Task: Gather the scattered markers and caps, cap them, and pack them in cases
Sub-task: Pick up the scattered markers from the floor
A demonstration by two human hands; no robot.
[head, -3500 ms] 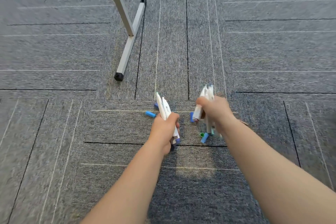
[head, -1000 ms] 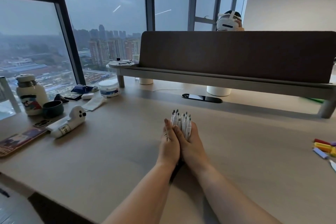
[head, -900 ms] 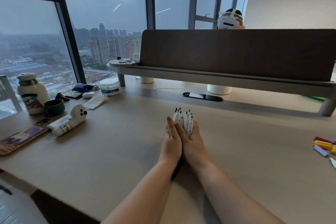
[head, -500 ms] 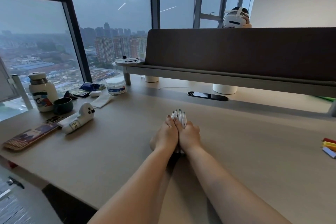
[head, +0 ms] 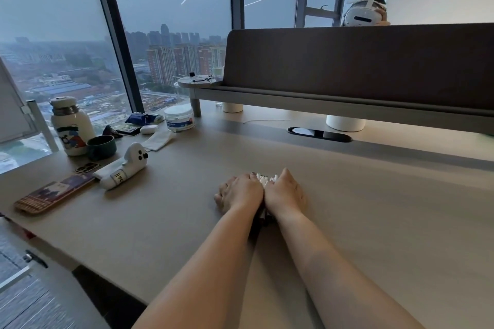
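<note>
Our fingers point(head: 224, 194) curl round the white markers point(head: 265, 179); only tips show between left hand point(head: 242, 192) and right hand point(head: 285, 193), pressed together centre frame on the pale desk point(head: 387, 222); bottle point(head: 70, 128), mug point(head: 101, 144) middle left

Your desk point(head: 374, 222) looks matt, pale wood-grain; the divider panel point(head: 347, 61) behind it is dark, felt-like cloth; your markers point(head: 264, 179) are smooth white plastic; the bottle point(head: 70, 128) shines glossy

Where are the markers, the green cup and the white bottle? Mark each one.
markers point(head: 265, 179): head view, exposed white tips.
green cup point(head: 101, 149): head view, front wall.
white bottle point(head: 70, 128): head view, body.
</note>
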